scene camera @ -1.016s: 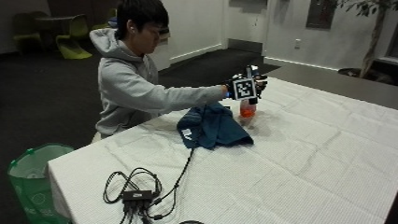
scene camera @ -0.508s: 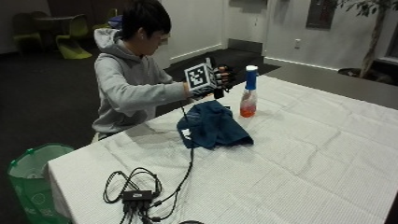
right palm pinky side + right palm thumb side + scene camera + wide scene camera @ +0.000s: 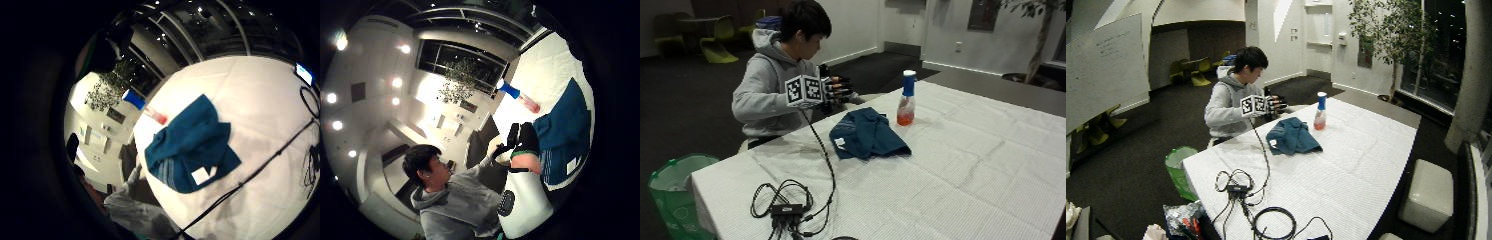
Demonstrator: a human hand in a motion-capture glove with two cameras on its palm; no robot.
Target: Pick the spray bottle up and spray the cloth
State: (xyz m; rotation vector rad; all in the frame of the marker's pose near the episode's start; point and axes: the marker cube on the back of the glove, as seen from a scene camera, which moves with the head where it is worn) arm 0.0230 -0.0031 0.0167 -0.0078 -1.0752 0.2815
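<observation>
In the outside view, a clear plastic spray bottle with a blue spray head and orange-red liquid in its lower part is seen standing upright on the white-clothed tabletop, just beside a crumpled teal-blue cloth with a small white label. The black-gloved right hand is held raised near the person's chest at the tabletop's edge, apart from the bottle, its fingers loosely extended and nothing held in them. The wide outside view adds a green bag on the floor beside the tabletop and coiled black cables at the near end. In the little-finger-side palm view, the cloth is shown from above, with pale stripes along one hem and the bottle lying beyond it. In the thumb-side palm view, gloved fingertips are seen with cloth and bottle behind them.
</observation>
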